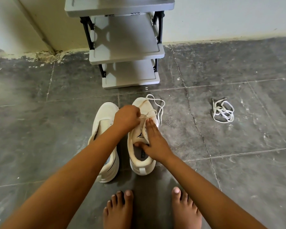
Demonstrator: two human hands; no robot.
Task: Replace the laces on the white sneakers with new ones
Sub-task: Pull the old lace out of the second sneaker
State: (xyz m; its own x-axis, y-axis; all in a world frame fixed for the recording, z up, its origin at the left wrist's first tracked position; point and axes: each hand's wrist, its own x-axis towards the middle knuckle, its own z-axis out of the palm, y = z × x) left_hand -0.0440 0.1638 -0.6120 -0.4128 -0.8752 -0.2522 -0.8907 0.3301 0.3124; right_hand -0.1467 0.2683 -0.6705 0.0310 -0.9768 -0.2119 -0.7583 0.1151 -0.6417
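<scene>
The left hand's (126, 119) fingers are curled tight and pinch the lace (161, 111) just over the lowest eyelets of the right sneaker (139, 161). From the pinch the lace runs across the toe and loops loosely onto the floor (238, 162) beside it. The right hand (153, 142) lies flat on the same sneaker, its fingers straight along the eyelet row with their tips near the pinch, and its thumb stretched across the tongue's edge at the mouth. The left sneaker (104, 116) stands touching alongside, with no lace in it. A bundle of laces (223, 111) lies well apart to the right. A grey rack (125, 53) stands beyond the toes, and bare feet (118, 210) are behind the heels.
</scene>
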